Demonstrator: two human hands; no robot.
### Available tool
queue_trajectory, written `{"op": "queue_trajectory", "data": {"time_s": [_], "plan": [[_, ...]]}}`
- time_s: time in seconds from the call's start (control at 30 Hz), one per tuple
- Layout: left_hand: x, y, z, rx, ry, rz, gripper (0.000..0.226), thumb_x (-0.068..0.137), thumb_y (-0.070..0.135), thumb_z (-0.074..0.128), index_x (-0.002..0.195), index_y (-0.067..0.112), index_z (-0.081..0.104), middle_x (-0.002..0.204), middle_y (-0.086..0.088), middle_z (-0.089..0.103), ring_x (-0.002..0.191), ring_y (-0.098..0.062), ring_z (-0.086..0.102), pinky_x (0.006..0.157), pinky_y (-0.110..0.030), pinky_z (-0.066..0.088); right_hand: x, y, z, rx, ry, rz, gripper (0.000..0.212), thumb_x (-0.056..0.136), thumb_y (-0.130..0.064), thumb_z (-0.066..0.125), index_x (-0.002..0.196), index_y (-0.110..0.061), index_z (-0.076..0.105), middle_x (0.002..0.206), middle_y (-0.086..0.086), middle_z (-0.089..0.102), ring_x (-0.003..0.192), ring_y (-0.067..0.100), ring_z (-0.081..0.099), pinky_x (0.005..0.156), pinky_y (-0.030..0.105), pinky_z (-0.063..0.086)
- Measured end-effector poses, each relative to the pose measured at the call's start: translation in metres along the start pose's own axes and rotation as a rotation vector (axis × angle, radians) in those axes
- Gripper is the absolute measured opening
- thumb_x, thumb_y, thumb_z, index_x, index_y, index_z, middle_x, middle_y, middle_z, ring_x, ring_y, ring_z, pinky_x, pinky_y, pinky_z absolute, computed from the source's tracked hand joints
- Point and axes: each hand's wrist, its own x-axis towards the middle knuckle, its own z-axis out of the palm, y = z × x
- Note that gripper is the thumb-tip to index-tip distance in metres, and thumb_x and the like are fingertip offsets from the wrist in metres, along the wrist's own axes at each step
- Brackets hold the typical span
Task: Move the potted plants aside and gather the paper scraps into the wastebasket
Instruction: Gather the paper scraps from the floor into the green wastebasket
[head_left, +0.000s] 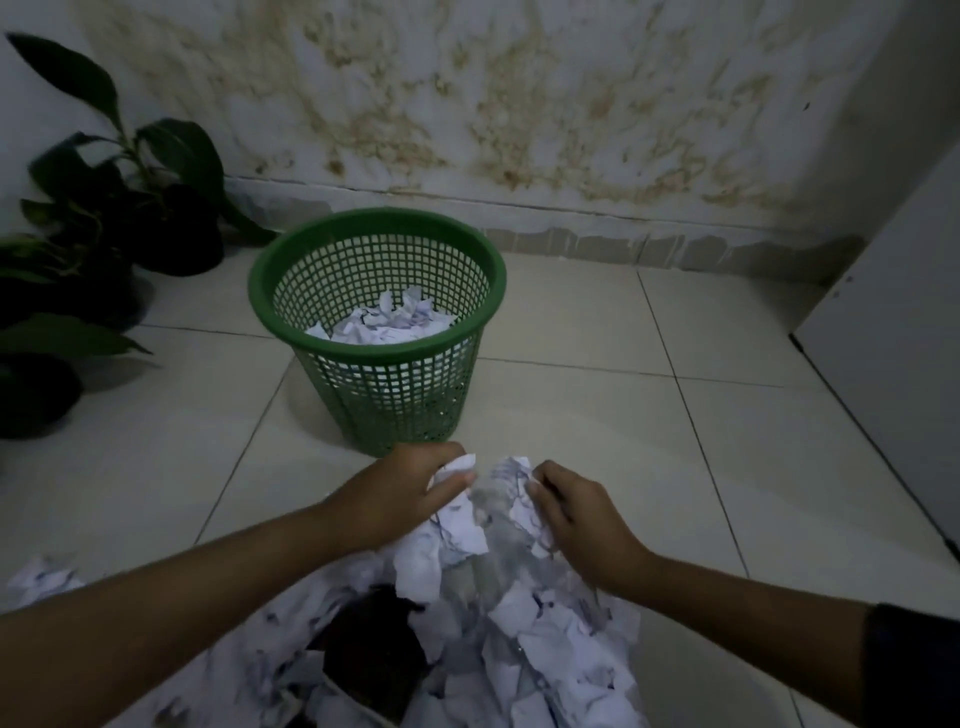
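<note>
Head view, going left to right across the floor. The potted plants (98, 234) sit bunched in the far left corner against the wall, well apart from everything else, so that part looks done. A stray paper scrap (44, 579) lies at the near left edge of the floor, easy to forget.

The left hand (410, 493) is at the front of the big scrap pile (493, 623), fingers curled round a crumpled piece and pinching its white corner. Just beyond the hands stands the green wastebasket (376, 332), upright on the tiles, already holding crumpled paper in the bottom with plenty of room left. The right hand (576, 525) is on the other side of the same bunch, fingers curled down into the paper and gripping it. A white cabinet (893, 332) stands along the right edge.

My take on doing this step well: squeeze both hands toward each other so the bunch compacts before it comes up, otherwise loose bits probably rain down on the way. The basket is light mesh plastic, so I'd drop from above the rim rather than shoving in from the side and tipping it. There's something dark (374, 654) half buried in the pile, can't tell what, so maybe check before scooping that bit.
</note>
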Motion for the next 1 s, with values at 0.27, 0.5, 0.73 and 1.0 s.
{"op": "queue_trajectory", "data": {"time_s": [0.27, 0.5, 0.73, 1.0], "plan": [[0.018, 0.061, -0.096, 0.102, 0.232, 0.078, 0.009, 0.093, 0.028, 0.051, 0.085, 0.026, 0.055, 0.075, 0.019, 0.055, 0.074, 0.011, 0.053, 0.063, -0.005, 0.036, 0.046, -0.110, -0.024, 0.141, 0.105, -0.200, 0.025, 0.099, -0.022, 0.043, 0.075, -0.016, 0.046, 0.065, -0.006, 0.049, 0.060, 0.007, 0.047, 0.054, 0.017, 0.033], [0.011, 0.049, -0.152, 0.079, 0.635, -0.099, 0.017, 0.095, 0.025, 0.053, 0.085, 0.014, 0.061, 0.076, 0.001, 0.063, 0.068, -0.007, 0.057, 0.062, -0.020, 0.043, 0.100, -0.163, -0.041, 0.174, 0.290, -0.276, 0.024, 0.098, -0.016, 0.044, 0.075, -0.011, 0.047, 0.063, 0.000, 0.048, 0.057, 0.011, 0.045, 0.050, 0.018, 0.036], [0.029, 0.020, -0.171, 0.027, 0.876, -0.220, 0.023, 0.096, 0.026, 0.050, 0.083, 0.010, 0.060, 0.070, 0.001, 0.058, 0.063, -0.007, 0.051, 0.054, -0.014, 0.038, 0.194, -0.165, -0.036, 0.087, 0.363, -0.121, 0.021, 0.096, -0.020, 0.043, 0.080, -0.009, 0.052, 0.073, 0.007, 0.054, 0.069, 0.022, 0.052, 0.063, 0.040, 0.045], [0.070, 0.014, -0.160, -0.011, 0.975, -0.223, 0.026, 0.098, 0.023, 0.046, 0.086, 0.003, 0.058, 0.073, -0.003, 0.054, 0.072, -0.015, 0.049, 0.057, -0.023, 0.033, 0.199, -0.145, -0.029, -0.058, 0.183, -0.096, 0.030, 0.097, -0.028, 0.045, 0.115, -0.008, 0.061, 0.116, 0.009, 0.062, 0.103, 0.019, 0.056, 0.079, 0.023, 0.037]]}}
